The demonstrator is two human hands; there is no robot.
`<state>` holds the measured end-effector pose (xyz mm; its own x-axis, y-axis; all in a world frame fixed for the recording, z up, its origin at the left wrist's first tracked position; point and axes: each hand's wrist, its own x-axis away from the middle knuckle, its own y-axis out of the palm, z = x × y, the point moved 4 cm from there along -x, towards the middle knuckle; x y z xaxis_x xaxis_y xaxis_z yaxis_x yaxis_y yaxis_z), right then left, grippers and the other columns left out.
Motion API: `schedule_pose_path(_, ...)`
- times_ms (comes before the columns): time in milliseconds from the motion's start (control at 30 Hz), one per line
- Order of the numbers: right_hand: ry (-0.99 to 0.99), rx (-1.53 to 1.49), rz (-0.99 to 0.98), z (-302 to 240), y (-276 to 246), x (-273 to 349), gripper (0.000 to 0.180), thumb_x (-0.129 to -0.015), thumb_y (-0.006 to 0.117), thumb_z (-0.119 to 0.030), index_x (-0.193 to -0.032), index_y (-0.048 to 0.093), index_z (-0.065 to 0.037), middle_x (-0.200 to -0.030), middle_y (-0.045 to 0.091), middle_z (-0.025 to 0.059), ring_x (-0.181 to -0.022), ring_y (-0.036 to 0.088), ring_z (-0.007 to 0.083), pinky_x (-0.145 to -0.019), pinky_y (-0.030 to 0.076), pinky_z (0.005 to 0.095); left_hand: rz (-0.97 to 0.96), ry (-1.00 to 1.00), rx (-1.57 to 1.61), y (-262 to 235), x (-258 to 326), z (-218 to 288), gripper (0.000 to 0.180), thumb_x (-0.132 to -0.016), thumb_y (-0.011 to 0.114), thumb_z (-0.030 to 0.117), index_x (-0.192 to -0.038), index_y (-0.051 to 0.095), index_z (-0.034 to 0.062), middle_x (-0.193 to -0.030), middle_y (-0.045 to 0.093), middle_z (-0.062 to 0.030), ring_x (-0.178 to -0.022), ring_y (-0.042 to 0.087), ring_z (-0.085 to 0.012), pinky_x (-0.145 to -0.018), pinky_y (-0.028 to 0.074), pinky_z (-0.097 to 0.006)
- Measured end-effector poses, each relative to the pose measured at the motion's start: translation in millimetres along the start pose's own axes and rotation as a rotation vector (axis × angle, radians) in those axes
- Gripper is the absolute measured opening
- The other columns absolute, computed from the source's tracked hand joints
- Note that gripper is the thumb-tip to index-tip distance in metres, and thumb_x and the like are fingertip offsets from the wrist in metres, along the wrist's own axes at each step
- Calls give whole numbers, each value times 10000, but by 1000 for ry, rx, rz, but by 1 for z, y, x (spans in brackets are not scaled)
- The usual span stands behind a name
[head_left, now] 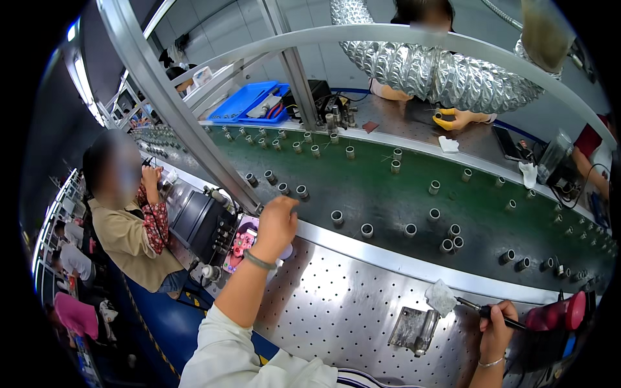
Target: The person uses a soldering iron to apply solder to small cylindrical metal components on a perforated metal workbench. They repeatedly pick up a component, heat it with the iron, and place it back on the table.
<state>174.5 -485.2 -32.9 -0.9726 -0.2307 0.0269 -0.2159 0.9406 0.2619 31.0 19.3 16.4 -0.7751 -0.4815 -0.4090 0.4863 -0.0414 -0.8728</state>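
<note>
My left hand (278, 223) reaches over the near edge of the green conveyor belt (381, 187), its back toward me. An index finger points at a short metal cylinder (302, 192); the other fingers are mostly hidden, so I cannot tell whether they grip anything. At the lower right my right hand (497, 333) is closed around the dark handle of a soldering iron (484, 312). Its metal tip points left, beside a crumpled whitish pad (440, 297). Just below the pad, a metal plate (405, 326) lies next to a shiny cylindrical piece (425, 333) on the perforated metal bench (323, 310).
Several metal cylinders (410, 229) stand along the belt. Left of my arm are a dark box (200, 216) and a seated co-worker (136, 239). Across the belt, a gloved hand (453, 119) works below a silver duct (433, 71). A dark red container (556, 315) stands beyond my right hand.
</note>
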Motion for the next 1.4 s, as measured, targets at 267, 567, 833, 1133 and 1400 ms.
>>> schedule_pose_path(267,49,27,17,2,-10,-14,182,-831,638,-135,-795,494,-30,-742,594,93,-449,480,105,-418,400,204,116,-109,-380,30,-111,-90,239,-734,555,7,-942,662,56,-971,617,-177,-899,590,-377,-814,477,-459)
schedule_pose_path(567,36,44,-11,-7,-4,-12,179,-864,622,-162,-812,504,-38,-764,593,80,-477,487,91,-433,380,198,-392,-327,-284,49,-126,-97,211,-787,607,187,-932,712,76,-970,681,-168,-931,641,-331,-844,502,-413)
schedule_pose_path(833,12,2,-48,-9,1,-16,159,-846,640,-121,-781,528,-29,-737,620,95,-479,507,103,-448,399,201,-351,-125,-212,40,-79,-54,232,-710,733,193,-907,709,75,-926,669,-165,-914,623,-326,-807,497,-406)
schedule_pose_path(1133,10,-4,-58,-13,3,-12,149,-862,621,-109,-772,542,-21,-675,589,65,-491,506,90,-454,406,201,-236,17,-92,-9,-38,30,209,-686,741,180,-856,697,67,-899,629,-138,-881,616,-306,-764,509,-387)
schedule_pose_path(1400,43,-28,-111,-11,5,-11,130,-856,636,-103,-791,563,-17,-665,601,68,-491,524,93,-453,410,198,-530,474,319,22,54,186,223,-703,707,129,-914,687,58,-1020,595,-127,-818,634,-290,-725,528,-356)
